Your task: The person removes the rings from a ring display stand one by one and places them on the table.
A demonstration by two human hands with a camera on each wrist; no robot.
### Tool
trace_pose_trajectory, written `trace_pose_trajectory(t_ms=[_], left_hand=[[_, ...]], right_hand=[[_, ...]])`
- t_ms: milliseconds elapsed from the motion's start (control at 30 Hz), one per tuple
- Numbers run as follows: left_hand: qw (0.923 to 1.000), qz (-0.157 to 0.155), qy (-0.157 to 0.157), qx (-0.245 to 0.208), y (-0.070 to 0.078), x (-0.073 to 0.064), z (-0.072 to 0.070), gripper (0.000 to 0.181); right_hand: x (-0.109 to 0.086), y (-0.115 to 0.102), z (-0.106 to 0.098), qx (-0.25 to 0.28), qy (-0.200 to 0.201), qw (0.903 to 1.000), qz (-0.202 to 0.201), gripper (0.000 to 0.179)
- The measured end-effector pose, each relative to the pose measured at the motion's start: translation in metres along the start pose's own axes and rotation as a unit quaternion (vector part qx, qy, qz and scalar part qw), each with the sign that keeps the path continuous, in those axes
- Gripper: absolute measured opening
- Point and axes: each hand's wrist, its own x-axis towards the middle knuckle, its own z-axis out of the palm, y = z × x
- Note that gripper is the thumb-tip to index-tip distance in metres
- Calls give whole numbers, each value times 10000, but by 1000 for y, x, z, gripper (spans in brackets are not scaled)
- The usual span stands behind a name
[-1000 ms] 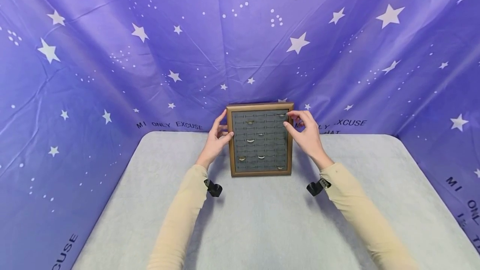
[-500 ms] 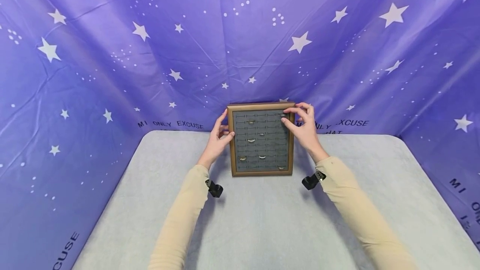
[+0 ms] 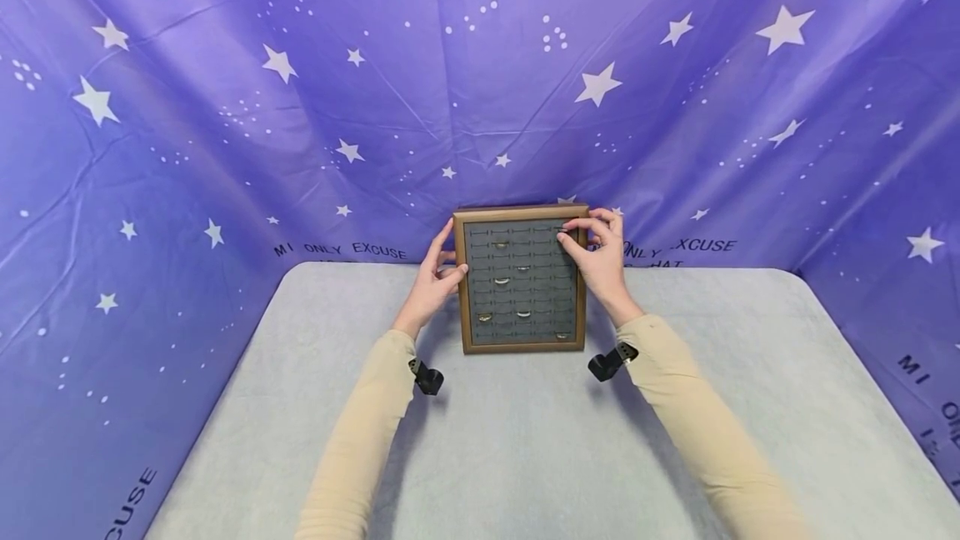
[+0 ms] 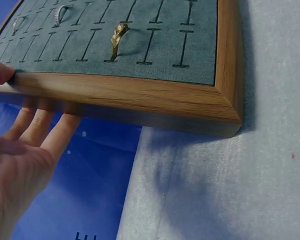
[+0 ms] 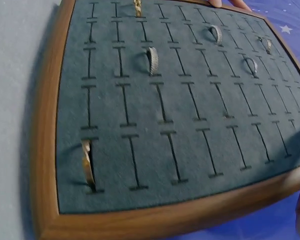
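A wooden-framed ring display tray (image 3: 522,348) with a grey-green slotted pad stands tilted on the table. My left hand (image 3: 432,282) grips its left side, thumb on the front edge and fingers behind, as the left wrist view confirms. At the top right corner, thumb and forefinger of my right hand (image 3: 602,257) pinch a small ring (image 3: 562,230), mostly covered by the fingertips. Other rings sit in scattered slots: a gold one (image 4: 118,41) at lower left, a silver one (image 5: 152,61), and a gold-toned one (image 5: 87,165) at lower right.
The pale grey table (image 3: 525,440) extends in front of the tray and to both sides. Close behind hangs a purple star-printed cloth (image 3: 450,107), which also lines the left and right sides.
My right hand has moved slightly left over the tray's top right corner, and its thumb and forefinger have closed on the ring there. The left hand keeps its grip.
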Motion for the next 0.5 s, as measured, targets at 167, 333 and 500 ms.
trace_pose_trajectory(t_ms=[167,333,500], left_hand=[[10000,58,9,15,-1,0,0,75],[9999,79,5,113,-1,0,1,75],[9997,116,21,207,-5,1,1,74]], right_hand=[[-1,-3,3,54,80,9998,193,15],[-1,-10,0,9,-9,9989,479,15],[-1,-14,-5,141,-127,9955,931,18]])
